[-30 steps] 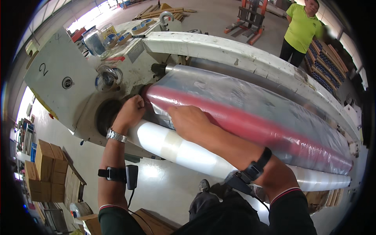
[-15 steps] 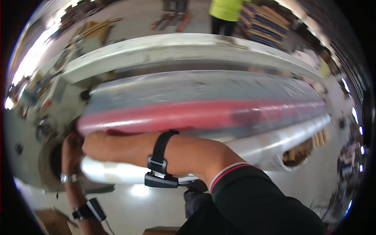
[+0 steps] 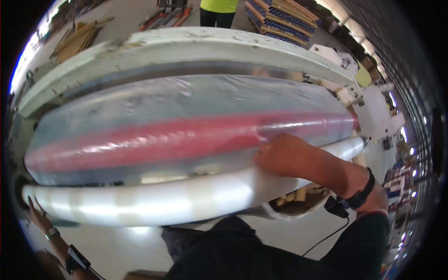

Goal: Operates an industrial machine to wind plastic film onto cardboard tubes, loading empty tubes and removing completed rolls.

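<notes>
A long roll of whitish plastic film (image 3: 154, 205) lies across in front of me, its left end nearest my left hand (image 3: 38, 215). That hand rests against the roll's end with its fingers stretched out and apart. Over the right part of the roll, beside the red stretch of film, is my right hand (image 3: 280, 156), smeared by motion. Its fingers are hidden from me, and I cannot tell whether it touches the film. Behind the roll, clear wrinkled film (image 3: 154, 100) covers a wide grey surface and a red band (image 3: 186, 140).
A worn white beam (image 3: 210, 44) crosses behind the film. Beyond stand a person in a yellow-green top (image 3: 218, 5), a pallet jack (image 3: 165, 16) and stacked cardboard tubes (image 3: 284, 21). More tubes (image 3: 298, 198) sit in a container below the roll's right side.
My right hand has swung from the roll's left end to its right part. My left hand stays at the left end. The view has shifted rightward.
</notes>
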Tool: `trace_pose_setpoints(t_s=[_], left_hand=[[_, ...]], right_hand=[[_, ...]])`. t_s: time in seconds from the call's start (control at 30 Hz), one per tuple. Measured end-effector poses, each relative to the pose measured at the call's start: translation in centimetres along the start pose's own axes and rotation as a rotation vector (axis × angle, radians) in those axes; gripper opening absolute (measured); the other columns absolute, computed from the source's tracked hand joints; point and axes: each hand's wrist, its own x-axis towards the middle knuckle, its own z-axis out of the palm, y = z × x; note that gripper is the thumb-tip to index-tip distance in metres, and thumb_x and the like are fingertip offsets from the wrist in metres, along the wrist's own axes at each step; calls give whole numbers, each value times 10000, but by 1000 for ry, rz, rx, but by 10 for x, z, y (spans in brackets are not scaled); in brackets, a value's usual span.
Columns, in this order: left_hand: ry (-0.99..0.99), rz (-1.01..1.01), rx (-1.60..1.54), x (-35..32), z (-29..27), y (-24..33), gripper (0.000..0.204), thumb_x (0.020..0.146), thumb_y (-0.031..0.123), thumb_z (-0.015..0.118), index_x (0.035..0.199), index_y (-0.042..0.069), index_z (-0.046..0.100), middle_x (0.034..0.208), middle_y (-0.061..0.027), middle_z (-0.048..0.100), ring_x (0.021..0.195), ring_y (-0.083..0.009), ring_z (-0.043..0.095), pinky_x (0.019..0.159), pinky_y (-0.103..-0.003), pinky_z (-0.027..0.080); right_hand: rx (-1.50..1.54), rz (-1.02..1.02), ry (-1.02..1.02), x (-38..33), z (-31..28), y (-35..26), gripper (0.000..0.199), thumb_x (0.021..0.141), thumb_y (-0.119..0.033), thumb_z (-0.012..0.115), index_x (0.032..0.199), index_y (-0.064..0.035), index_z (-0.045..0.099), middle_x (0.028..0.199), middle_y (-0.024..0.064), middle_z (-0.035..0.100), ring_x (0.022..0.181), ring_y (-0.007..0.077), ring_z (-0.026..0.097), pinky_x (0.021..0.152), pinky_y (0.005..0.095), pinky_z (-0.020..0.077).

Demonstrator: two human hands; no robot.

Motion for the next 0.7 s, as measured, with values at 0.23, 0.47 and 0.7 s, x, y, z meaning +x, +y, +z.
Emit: trace_pose_setpoints(t_s=[0.23, 0.47, 0.7], left_hand=[[-86, 576, 495, -177, 108, 40, 663, 891, 174, 547, 1457, -19, 263, 1432, -208, 396, 1247, -300, 474, 1057, -405, 392], [-110, -111, -261, -175, 133, 63, 666, 897, 127, 533, 1476, 13, 225, 1427, -212, 398, 1222, -304, 498, 1041, -395, 417], [10, -299, -555, -206, 145, 107, 619, 928, 352, 577, 1409, 29, 361, 1238, -203, 554, 1064, -324, 588, 916, -462, 500]], right_hand=[[-173, 95, 103, -160, 120, 183, 51, 751, -75, 594, 773, -91, 636, 764, 97, 633, 724, 293, 647, 645, 405, 523], [-240, 508, 2, -296, 263, 353, 117, 792, -123, 555, 812, -71, 658, 811, 136, 655, 744, 309, 665, 672, 435, 529], [-489, 1037, -166, -382, 332, 447, 71, 780, -102, 627, 788, -103, 697, 833, 118, 678, 815, 260, 678, 723, 372, 539]])
